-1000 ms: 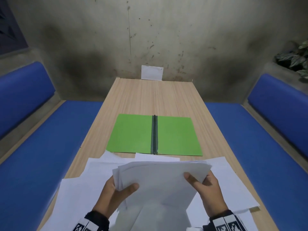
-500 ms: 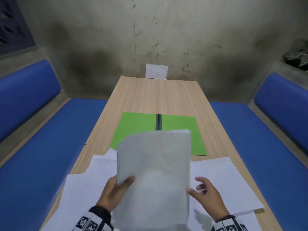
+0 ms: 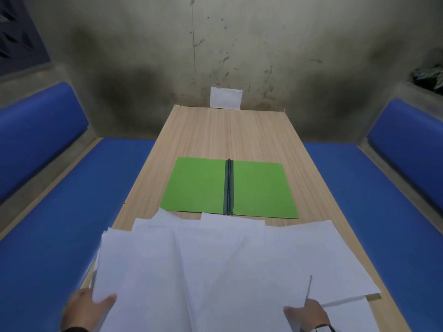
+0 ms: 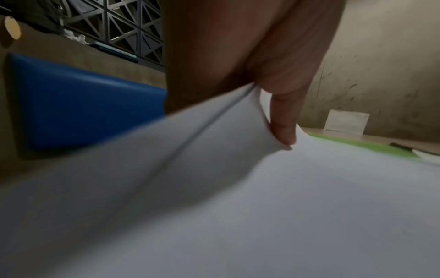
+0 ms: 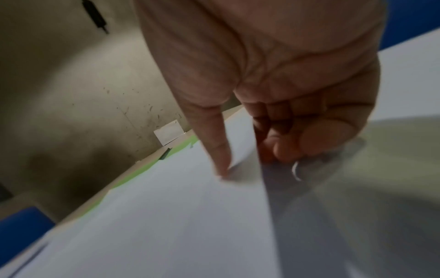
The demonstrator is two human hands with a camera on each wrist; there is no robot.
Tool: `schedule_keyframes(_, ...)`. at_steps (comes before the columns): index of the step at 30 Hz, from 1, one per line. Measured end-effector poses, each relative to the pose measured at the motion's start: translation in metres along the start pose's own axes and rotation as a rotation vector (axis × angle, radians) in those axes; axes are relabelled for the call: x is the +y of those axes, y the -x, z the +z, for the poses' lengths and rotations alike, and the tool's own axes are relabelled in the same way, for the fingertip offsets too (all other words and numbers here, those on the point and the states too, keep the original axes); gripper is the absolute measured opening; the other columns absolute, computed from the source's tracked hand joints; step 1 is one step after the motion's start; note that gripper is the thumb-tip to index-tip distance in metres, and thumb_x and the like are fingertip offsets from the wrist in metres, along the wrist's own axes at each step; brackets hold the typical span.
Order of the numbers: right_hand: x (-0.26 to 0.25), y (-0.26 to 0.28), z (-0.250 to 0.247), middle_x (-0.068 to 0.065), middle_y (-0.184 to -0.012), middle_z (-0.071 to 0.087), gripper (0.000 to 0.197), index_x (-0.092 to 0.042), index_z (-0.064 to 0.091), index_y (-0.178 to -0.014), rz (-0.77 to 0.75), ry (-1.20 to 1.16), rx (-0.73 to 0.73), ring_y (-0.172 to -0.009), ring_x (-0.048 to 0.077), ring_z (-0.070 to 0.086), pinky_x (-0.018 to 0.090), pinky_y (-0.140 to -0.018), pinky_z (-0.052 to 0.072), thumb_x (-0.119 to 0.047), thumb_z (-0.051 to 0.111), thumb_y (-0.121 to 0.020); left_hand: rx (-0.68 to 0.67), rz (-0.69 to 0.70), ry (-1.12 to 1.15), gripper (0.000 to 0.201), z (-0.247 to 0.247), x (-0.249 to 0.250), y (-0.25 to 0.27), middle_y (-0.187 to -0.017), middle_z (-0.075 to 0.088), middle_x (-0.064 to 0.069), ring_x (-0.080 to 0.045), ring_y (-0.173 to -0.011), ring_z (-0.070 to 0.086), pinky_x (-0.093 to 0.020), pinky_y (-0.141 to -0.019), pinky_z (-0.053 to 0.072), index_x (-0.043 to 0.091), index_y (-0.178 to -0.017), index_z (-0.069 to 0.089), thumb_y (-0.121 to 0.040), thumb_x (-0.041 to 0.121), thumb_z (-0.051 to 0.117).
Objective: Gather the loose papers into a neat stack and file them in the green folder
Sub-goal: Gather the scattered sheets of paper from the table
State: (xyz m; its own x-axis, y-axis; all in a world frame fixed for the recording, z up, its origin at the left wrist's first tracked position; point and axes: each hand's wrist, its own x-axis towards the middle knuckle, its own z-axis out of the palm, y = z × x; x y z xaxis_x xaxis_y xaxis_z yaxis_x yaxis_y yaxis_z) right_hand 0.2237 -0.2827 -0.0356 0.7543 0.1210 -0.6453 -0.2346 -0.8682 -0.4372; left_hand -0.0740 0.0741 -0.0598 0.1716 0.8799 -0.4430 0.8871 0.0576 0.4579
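Observation:
A bundle of white papers lies low over the near end of the table, spread wide. My left hand grips its near left corner, thumb on top; the left wrist view shows the sheets pinched between thumb and palm. My right hand pinches the near right edge; in the right wrist view the thumb presses on the papers and the fingers curl under. The green folder lies open and flat at mid-table, its dark spine down the centre, beyond the papers. More loose sheets lie under the bundle.
The wooden table runs away to a stained wall. A small white card leans against that wall at the far edge. Blue padded benches flank both sides of the table. A plant sits at top right.
The bundle, held upright in front of the folder half a second ago, has come down flat and nearer to me. Both hands have moved down to its near corners.

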Motion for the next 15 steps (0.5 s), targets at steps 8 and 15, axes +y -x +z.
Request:
schedule_keyframes(8,-0.024,0.002,0.006,0.002,-0.068,0.052,0.013,-0.014,0.051,-0.074,-0.237,-0.059,0.164,-0.075,0.025,0.049,0.027,-0.057,0.034,-0.012,0.05,-0.086,0.049,-0.025,-0.009,0.046,0.004,0.002,0.012,-0.116,0.058,-0.026,-0.04,-0.108,0.052,-0.044,-0.096,0.043,-0.003,-0.111,0.064,-0.074,0.023,0.07)
schedule_keyframes(15,-0.04,0.003,0.043,0.015,-0.117,0.061,0.02,-0.007,0.055,-0.104,-0.284,0.004,-0.044,-0.094,0.022,0.053,0.023,-0.074,0.036,-0.019,0.05,-0.088,-0.019,0.057,0.171,0.039,0.0,0.011,0.024,-0.117,0.065,-0.02,-0.037,-0.11,0.056,-0.038,-0.089,0.04,0.002,-0.116,0.06,-0.081,0.017,0.065)
